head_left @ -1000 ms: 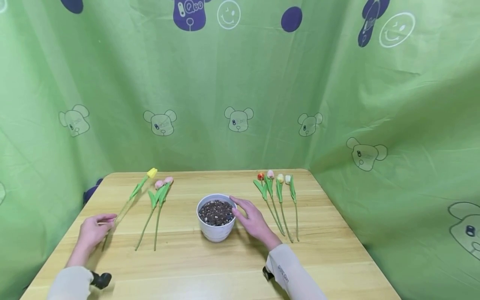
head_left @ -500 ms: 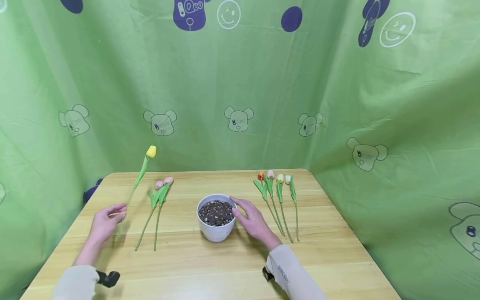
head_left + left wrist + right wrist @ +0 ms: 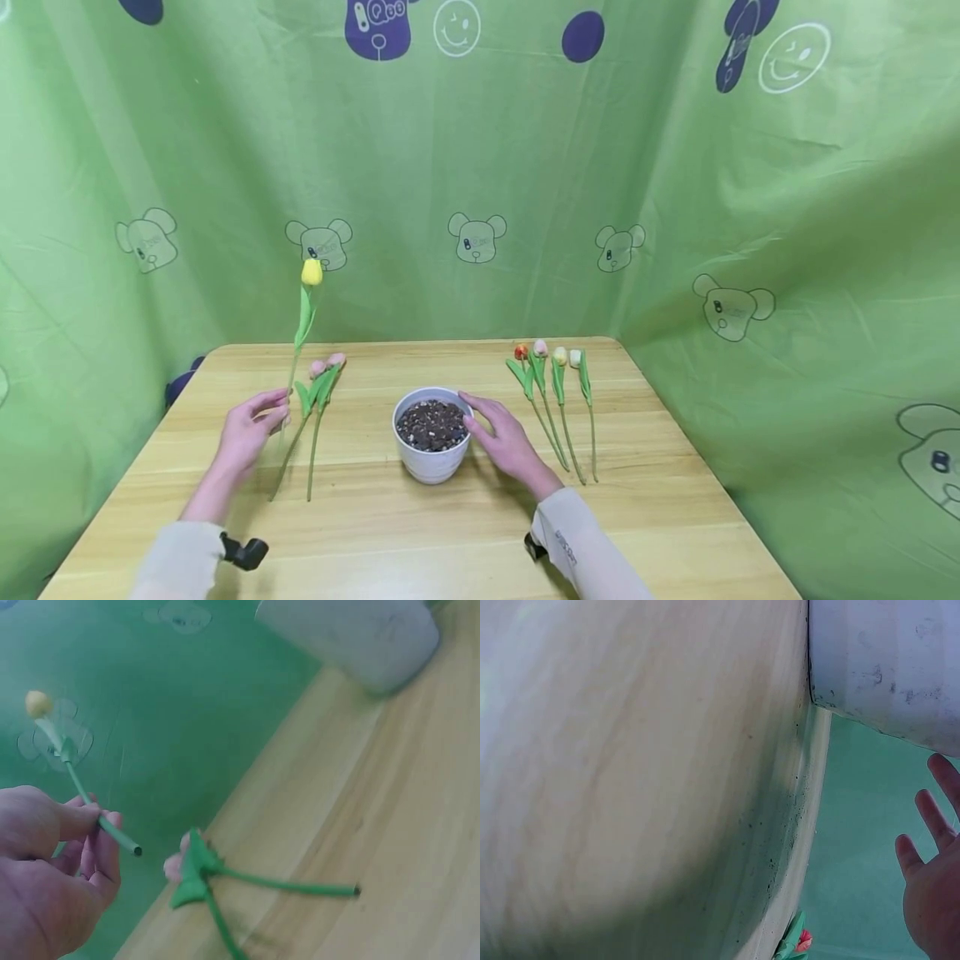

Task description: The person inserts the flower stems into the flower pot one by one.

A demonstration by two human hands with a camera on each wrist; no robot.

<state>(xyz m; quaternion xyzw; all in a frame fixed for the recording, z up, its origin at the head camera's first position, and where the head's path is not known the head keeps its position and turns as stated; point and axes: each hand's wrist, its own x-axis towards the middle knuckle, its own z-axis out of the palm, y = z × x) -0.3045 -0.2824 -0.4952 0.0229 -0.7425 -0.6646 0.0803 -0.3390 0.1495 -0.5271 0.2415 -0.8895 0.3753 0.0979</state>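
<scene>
Between thumb and fingers, my left hand (image 3: pixel 251 427) pinches the stem of a yellow tulip (image 3: pixel 312 272), which stands nearly upright above the table. In the left wrist view the cut stem end pokes out below the fingertips of the hand (image 3: pixel 56 862). Two pink tulips (image 3: pixel 324 385) lie just right of that hand, on the wood. A white pot (image 3: pixel 432 463) filled with dark soil (image 3: pixel 432 425) stands mid-table. My right hand (image 3: pixel 507 437) rests against the pot's right rim with extended fingers; the right wrist view shows several of its fingers (image 3: pixel 934 817) spread beside the pot (image 3: pixel 885 667).
To the right of the pot lie several tulips: a red one (image 3: pixel 522 353), a pink one (image 3: pixel 541 349), a pale yellow one (image 3: pixel 560 357) and a white one (image 3: pixel 576 359). A green printed curtain (image 3: pixel 397 167) closes off the wooden table (image 3: pixel 420 550) behind and at the sides.
My left hand has lifted the yellow tulip off the table, tipped it from slanting to nearly upright, and carried it rightward toward the pink tulips. The right hand and pot have stayed put.
</scene>
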